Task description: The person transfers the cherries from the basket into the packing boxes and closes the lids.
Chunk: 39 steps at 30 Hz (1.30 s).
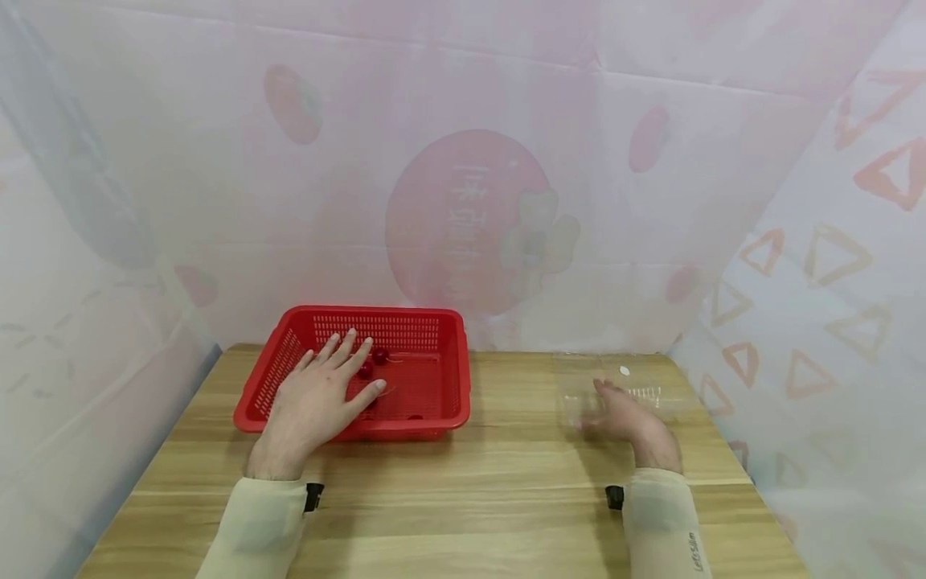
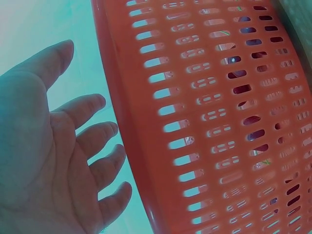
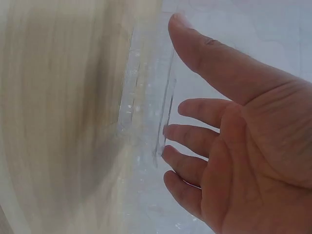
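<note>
My left hand [image 1: 313,402] is spread palm down over the left part of a red plastic basket [image 1: 454,378] with slotted walls. Its fingers are extended and hold nothing. Dark red cherries [image 1: 379,355] with thin stems lie inside, partly covered by that hand. In the left wrist view, the fingertips [image 2: 114,129] appear beside the basket's rim, and cherries show dimly through the slots. At the right, my right hand [image 1: 625,416] is at a clear plastic container [image 1: 571,378]. Its fingers are loosely bent and the thumb stands apart, close to the container's edge [image 3: 168,112] in the right wrist view.
A wooden table [image 1: 463,498] carries both containers, the basket left and the clear one right. Behind it hangs a pale printed curtain [image 1: 347,201], with more sheeting along both sides. A small white sticker [image 1: 624,371] marks the clear container.
</note>
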{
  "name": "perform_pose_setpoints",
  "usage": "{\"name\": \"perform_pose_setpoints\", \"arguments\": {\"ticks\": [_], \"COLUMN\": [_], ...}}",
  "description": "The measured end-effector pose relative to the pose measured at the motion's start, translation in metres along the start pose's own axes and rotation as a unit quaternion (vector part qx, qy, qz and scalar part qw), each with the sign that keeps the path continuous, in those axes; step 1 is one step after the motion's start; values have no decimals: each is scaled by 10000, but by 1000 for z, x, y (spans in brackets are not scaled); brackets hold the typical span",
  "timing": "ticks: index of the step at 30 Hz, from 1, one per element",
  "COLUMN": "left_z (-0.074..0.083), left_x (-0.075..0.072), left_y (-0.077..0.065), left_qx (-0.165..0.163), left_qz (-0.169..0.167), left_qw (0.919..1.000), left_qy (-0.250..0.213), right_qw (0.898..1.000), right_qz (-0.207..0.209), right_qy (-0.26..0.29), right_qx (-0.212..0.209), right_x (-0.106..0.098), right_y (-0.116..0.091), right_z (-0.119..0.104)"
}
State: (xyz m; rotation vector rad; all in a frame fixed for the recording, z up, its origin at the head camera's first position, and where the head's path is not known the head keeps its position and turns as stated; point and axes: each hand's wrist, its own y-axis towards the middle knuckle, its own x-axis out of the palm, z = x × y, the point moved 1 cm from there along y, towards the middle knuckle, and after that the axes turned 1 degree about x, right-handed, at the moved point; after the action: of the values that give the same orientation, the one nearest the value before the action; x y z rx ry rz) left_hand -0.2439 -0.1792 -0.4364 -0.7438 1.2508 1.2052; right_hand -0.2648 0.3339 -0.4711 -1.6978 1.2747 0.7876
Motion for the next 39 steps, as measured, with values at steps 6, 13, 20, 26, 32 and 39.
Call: {"name": "perform_pose_setpoints", "arguments": {"ticks": [6, 13, 20, 26, 32, 39], "left_z": [-1, -6, 2, 1, -1, -3], "left_x": [0, 5, -4, -2, -2, -2], "left_y": [0, 1, 0, 0, 0, 1], "left_qx": [30, 59, 33, 27, 33, 14], "left_qz": [15, 121, -6, -49, -66, -88], "left_qw": [10000, 9998, 10000, 10000, 10000, 10000], "left_qy": [-74, -143, 51, 31, 28, 34], "right_qw": [9999, 9990, 9985, 9983, 9960, 9967], "right_qz": [-78, 200, 132, 107, -69, -128], "right_qy": [118, -274, -401, -292, -17, 161], "right_qx": [-85, -288, -360, -499, -891, -779], "right_x": [6, 15, 18, 20, 26, 33], "right_y": [3, 9, 14, 15, 19, 23], "right_z": [-3, -11, -18, -18, -20, -22]}}
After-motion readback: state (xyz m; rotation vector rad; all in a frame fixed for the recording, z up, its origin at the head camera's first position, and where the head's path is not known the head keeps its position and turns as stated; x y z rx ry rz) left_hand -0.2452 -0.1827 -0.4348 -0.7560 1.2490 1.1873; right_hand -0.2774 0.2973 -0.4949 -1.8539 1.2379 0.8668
